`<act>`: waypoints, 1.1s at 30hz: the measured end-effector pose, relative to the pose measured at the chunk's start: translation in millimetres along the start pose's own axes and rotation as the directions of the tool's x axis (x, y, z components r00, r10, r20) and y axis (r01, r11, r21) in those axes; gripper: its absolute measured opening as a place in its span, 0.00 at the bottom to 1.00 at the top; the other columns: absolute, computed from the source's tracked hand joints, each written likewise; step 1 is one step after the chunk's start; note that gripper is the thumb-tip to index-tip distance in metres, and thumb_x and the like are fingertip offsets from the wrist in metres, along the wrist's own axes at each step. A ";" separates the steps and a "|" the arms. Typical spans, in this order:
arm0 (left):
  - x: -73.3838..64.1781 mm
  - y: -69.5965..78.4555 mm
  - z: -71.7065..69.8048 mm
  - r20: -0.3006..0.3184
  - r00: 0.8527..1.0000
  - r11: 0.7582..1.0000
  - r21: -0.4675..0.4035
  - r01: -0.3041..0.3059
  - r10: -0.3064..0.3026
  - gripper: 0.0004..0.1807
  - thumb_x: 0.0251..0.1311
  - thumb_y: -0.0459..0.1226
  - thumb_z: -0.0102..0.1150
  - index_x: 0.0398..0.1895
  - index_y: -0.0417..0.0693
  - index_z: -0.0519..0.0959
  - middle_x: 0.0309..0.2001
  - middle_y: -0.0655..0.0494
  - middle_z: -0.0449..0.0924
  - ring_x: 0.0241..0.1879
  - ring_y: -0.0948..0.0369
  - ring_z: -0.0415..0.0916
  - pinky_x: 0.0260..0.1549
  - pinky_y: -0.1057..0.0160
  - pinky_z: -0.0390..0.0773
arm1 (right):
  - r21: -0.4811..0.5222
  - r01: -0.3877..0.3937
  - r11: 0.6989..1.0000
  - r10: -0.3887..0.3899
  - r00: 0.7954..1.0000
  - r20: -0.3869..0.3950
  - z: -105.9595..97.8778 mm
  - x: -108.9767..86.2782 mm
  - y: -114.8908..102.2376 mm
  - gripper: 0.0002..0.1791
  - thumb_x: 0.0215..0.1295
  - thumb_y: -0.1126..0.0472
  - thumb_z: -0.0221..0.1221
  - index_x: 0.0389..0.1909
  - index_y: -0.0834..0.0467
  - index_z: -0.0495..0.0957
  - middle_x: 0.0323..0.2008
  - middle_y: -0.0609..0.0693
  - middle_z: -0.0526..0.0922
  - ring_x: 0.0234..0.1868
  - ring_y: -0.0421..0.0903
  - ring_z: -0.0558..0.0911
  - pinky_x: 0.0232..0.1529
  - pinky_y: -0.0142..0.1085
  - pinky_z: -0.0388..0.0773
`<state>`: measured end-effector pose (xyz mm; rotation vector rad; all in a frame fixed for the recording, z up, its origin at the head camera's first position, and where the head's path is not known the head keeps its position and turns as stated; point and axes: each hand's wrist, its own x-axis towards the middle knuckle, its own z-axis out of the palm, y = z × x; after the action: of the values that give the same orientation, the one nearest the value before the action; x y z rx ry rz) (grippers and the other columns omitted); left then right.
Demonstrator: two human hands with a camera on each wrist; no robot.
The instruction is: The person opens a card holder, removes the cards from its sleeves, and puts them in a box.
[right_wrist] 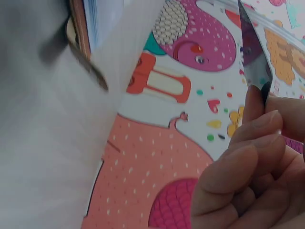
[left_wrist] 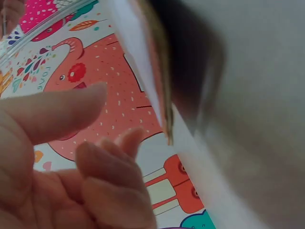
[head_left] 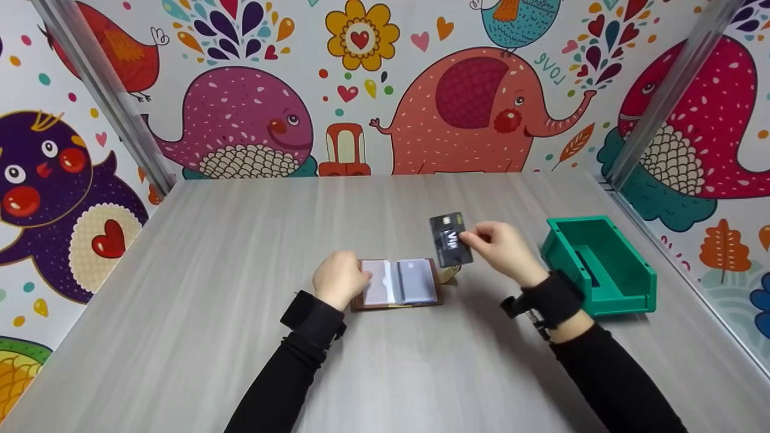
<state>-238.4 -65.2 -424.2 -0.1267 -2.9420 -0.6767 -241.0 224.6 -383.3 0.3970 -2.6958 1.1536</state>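
Note:
An open brown card holder (head_left: 397,307) lies on the table, its clear plastic sleeves (head_left: 419,282) facing up. At its left edge is my left hand (head_left: 340,278); in the left wrist view the thumb (left_wrist: 62,112) and loosely bent fingers (left_wrist: 112,183) stand apart with nothing between them. Whether that hand touches the cover is unclear. My right hand (head_left: 502,249) pinches a black bank card (head_left: 448,240) marked VIP between thumb and fingers, up and right of the holder. Seen from the right wrist, the card (right_wrist: 255,52) is nearly edge-on.
A green plastic bin (head_left: 625,300) stands right of my right hand, with a dark flat item (head_left: 588,269) inside. The holder's strap (head_left: 448,274) sticks out at its right side. Patterned walls (head_left: 361,96) with cartoon animals enclose the table (head_left: 240,240).

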 end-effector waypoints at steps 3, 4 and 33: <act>-0.5 -0.8 2.0 -0.007 1.000 1.000 0.029 0.005 -0.005 0.17 0.51 0.39 0.69 0.11 0.47 0.73 0.29 0.47 0.84 0.28 0.50 0.80 0.26 0.51 0.78 | -0.019 -0.021 1.000 0.021 1.000 -0.015 -11.9 -2.4 6.9 0.14 0.71 0.58 0.60 0.26 0.61 0.79 0.21 0.47 0.72 0.24 0.45 0.68 0.25 0.34 0.63; -0.7 -0.9 2.6 -0.007 1.000 0.999 0.035 0.009 -0.009 0.17 0.50 0.39 0.69 0.12 0.47 0.73 0.30 0.46 0.84 0.29 0.50 0.80 0.26 0.51 0.78 | -0.023 -0.031 0.999 0.031 0.999 -0.020 -15.9 -3.3 9.3 0.14 0.71 0.58 0.59 0.27 0.61 0.79 0.22 0.47 0.73 0.25 0.45 0.68 0.25 0.34 0.63; 2.0 0.6 10.4 0.042 0.998 0.992 0.121 0.041 -0.046 0.03 0.51 0.29 0.60 0.28 0.40 0.84 0.33 0.45 0.83 0.32 0.49 0.81 0.25 0.49 0.80 | -0.093 -0.215 0.972 0.208 0.975 -0.076 -126.1 -42.9 64.1 0.24 0.76 0.46 0.49 0.34 0.64 0.75 0.23 0.50 0.71 0.21 0.43 0.68 0.20 0.35 0.63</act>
<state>-241.3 -60.0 -433.0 -0.0676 -3.0273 -0.5065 -212.6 366.3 -352.5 0.0550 -2.7759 1.0542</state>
